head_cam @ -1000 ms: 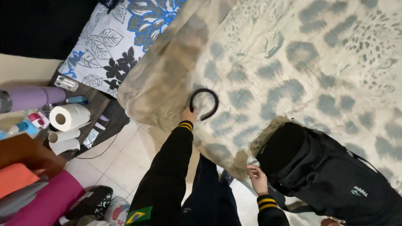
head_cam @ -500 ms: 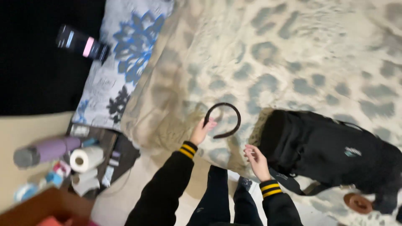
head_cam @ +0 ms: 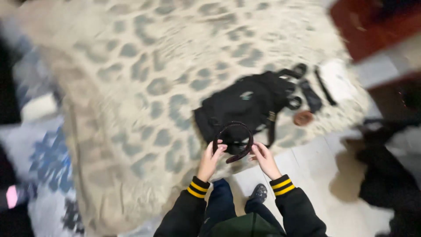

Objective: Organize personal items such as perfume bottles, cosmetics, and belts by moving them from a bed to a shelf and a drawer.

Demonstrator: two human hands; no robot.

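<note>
Evidently both hands shared one thing: a dark headband (head_cam: 233, 141), a curved open arc, was held up in front of the person rather than lying on the bed. The left hand (head_cam: 211, 156) pinched one end of the arc, fingers curled around it, while the right hand (head_cam: 262, 156) sat just beside the other end with its fingers spread; whether they actually touched the band could not be told through the blur. Held by its ends like that, the arc stayed open and level, its curve toward twelve o'clock. Directly behind it, at about twelve, a black backpack (head_cam: 245, 105) lay flat on the spotted blanket (head_cam: 144, 79) covering the bed, near the bed's edge and so within easy reach. At two o'clock from the hands a small round brown thing (head_cam: 303, 117) rested on the blanket beside the backpack's straps. Tiled floor (head_cam: 315, 162) showed at three o'clock, and the person's shoe (head_cam: 258, 193) stood below the hands.
</note>
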